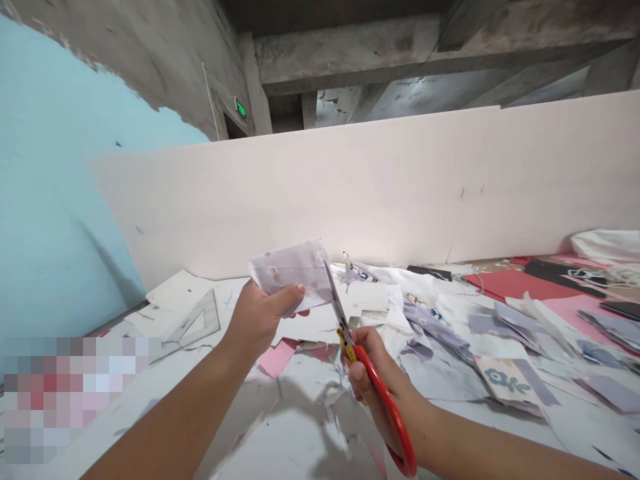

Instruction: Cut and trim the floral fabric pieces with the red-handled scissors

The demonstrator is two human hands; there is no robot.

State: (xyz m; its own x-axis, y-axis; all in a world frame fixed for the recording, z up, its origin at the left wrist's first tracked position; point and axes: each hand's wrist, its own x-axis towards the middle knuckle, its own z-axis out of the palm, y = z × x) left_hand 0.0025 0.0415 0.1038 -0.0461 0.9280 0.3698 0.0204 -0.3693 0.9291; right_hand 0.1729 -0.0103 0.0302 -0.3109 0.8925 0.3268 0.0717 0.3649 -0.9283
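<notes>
A pale lilac piece (295, 263) with a faint blotchy print, fabric or paper I cannot tell, is pinched between the thumb and fingers of my left hand (257, 317). It is held up above the littered table. My right hand (383, 370) grips a pair of scissors (395, 408) with red handles and a yellow mark near the pivot. The blades point up and away from me, along the right edge of the lilac piece. Whether they are cutting into it is not clear. Beneath my hands lie thin offcut strips and a pink scrap (277, 359).
A triangular set square (214, 312) lies at the left. Crumpled lilac and white cloth (435, 327) and a flower-printed piece (507, 381) spread over the right, with red sheets (505, 283) and white cord (615, 275) behind. A tall white board (370, 193) closes off the back.
</notes>
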